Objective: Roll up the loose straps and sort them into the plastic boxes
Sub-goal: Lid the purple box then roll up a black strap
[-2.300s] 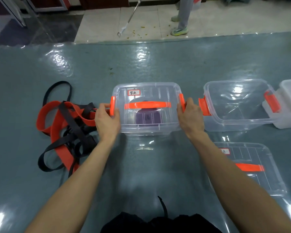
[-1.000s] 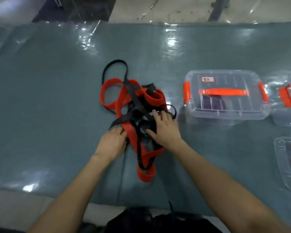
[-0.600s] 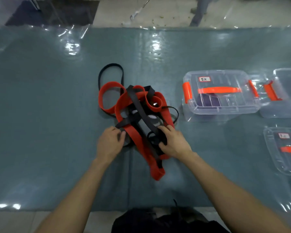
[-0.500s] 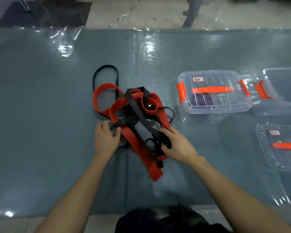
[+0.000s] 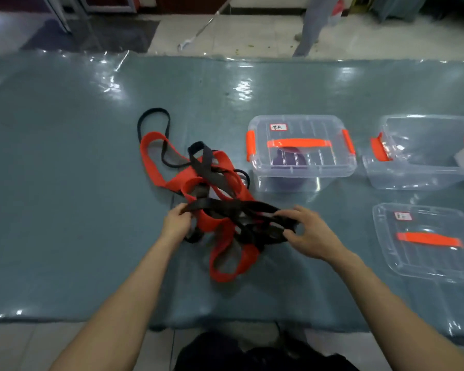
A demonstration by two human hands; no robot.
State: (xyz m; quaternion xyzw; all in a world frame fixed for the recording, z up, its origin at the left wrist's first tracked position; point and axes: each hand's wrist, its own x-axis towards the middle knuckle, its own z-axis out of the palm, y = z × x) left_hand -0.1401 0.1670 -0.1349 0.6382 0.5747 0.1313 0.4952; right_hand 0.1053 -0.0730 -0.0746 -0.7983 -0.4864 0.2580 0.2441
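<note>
A tangle of red straps (image 5: 220, 258) and black straps (image 5: 212, 172) lies on the blue-grey mat (image 5: 65, 210). My left hand (image 5: 176, 223) pinches one end of a black strap (image 5: 225, 206) and my right hand (image 5: 310, 232) grips its other end, stretching it across above the heap. To the right stands a closed clear box (image 5: 302, 149) with orange latches and a purple roll inside. Farther right is an open clear box (image 5: 423, 153).
A loose clear lid (image 5: 429, 242) with an orange handle lies at the right, near my right forearm. Beyond the mat's far edge a person's leg (image 5: 310, 25) and a mop (image 5: 201, 30) stand on the tiled floor. The mat's near edge is close to my body.
Both hands have left the closed box, turned to the strap heap and lifted a black strap, pulling its ends apart. The heap has shifted and a red loop now hangs toward me.
</note>
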